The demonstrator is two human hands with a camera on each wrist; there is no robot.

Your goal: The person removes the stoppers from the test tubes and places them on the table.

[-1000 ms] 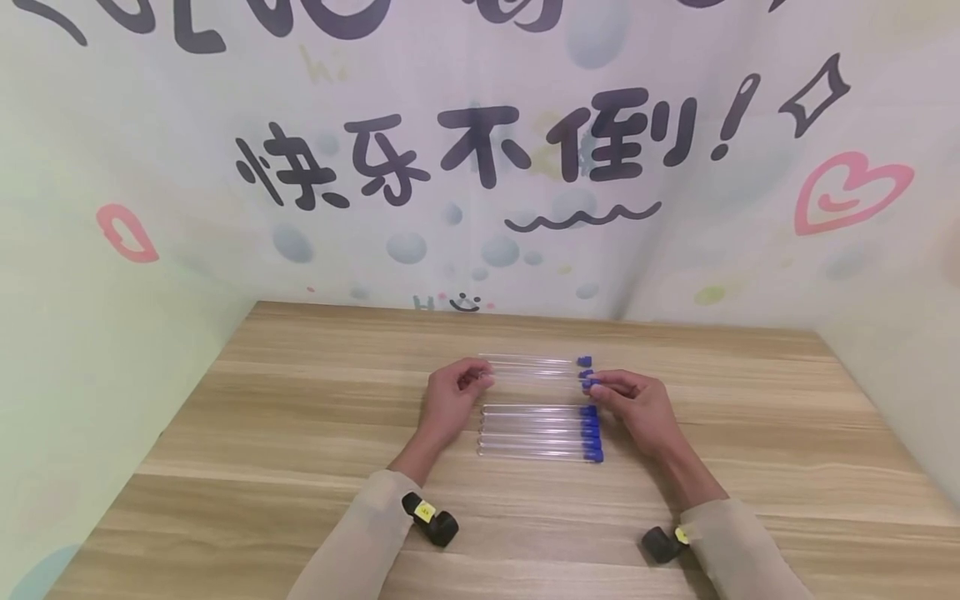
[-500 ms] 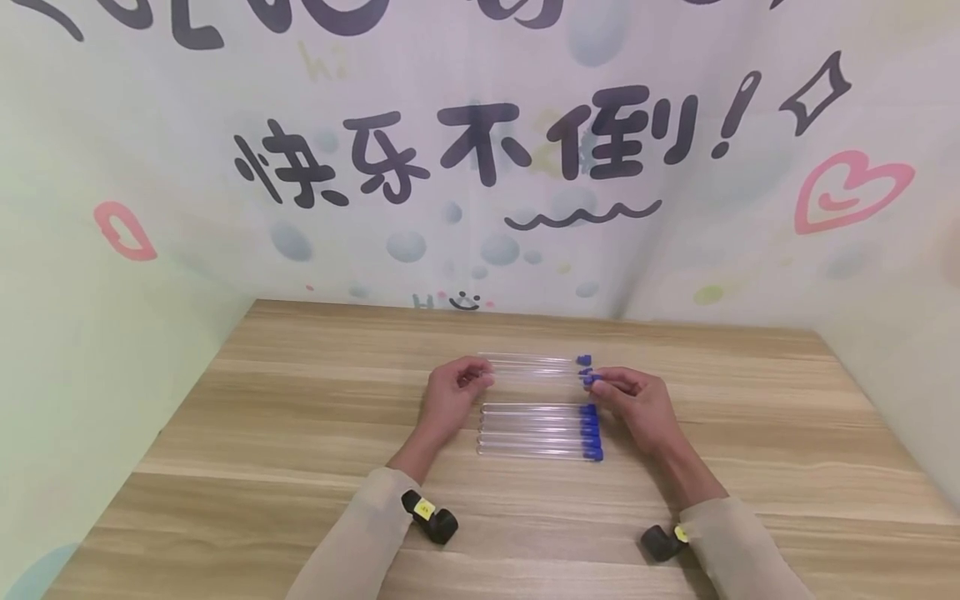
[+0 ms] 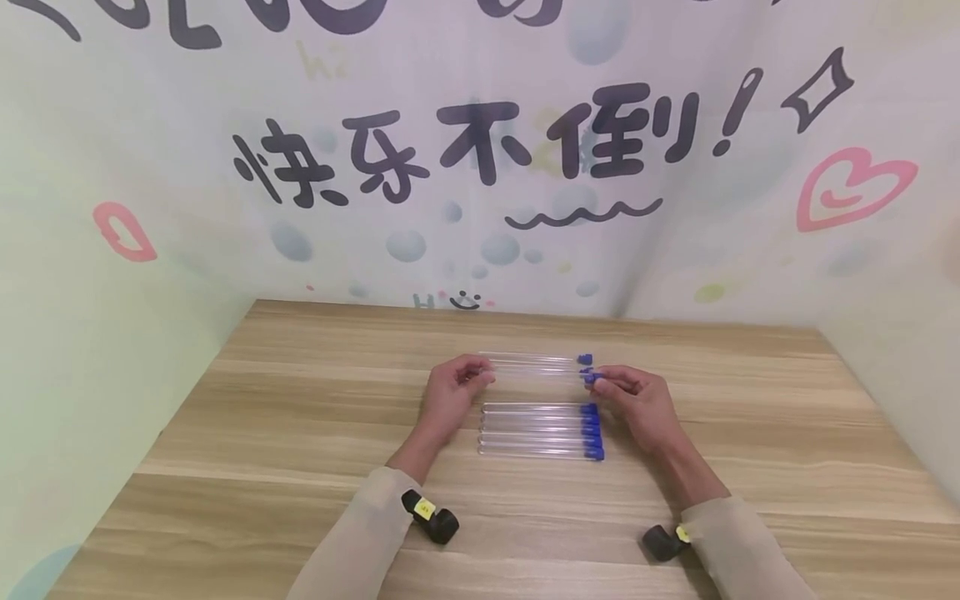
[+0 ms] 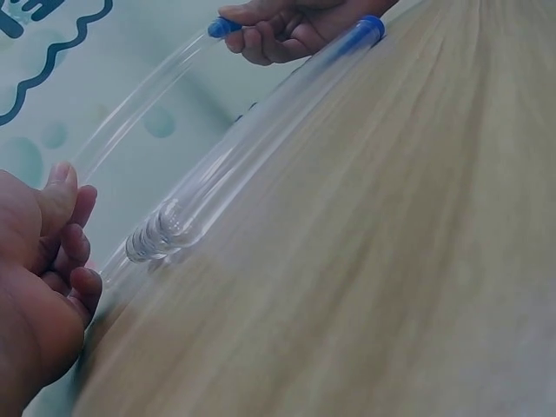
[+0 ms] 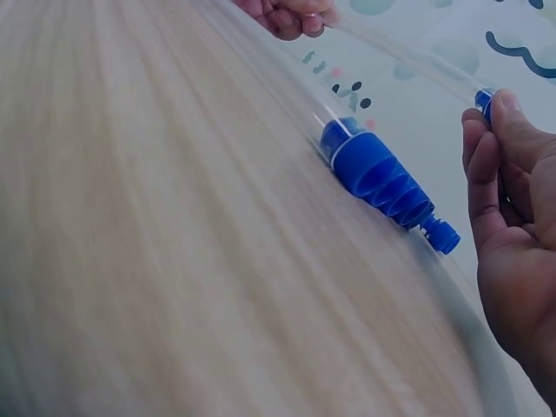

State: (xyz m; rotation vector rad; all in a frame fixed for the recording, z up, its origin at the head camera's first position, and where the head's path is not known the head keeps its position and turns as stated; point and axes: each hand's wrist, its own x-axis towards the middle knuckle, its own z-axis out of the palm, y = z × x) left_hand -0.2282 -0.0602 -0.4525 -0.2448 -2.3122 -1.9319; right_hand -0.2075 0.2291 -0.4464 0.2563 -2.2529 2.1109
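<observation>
My left hand (image 3: 452, 387) pinches the rounded end of a clear test tube (image 4: 143, 109) between thumb and fingers. At the tube's other end my right hand (image 3: 637, 404) pinches a blue stopper (image 5: 484, 102) at the mouth. In both wrist views the tube spans the two hands, raised over the table. Nearer the person lies a row of several stoppered test tubes (image 3: 534, 429), side by side, their blue stoppers (image 5: 382, 178) all to the right. Beyond the held tube lie more clear tubes (image 3: 528, 359), with blue stoppers (image 3: 585, 359) by their right ends.
Everything lies on a wood-grain table (image 3: 300, 400). A printed white cloth (image 3: 465, 250) hangs along its far edge. Black wrist cameras (image 3: 431, 517) sit by both sleeves, low over the table.
My right hand has shifted very slightly away from the person with the stopper. The left hand keeps its pinch in nearly the same place, and the row of stoppered tubes has not moved.
</observation>
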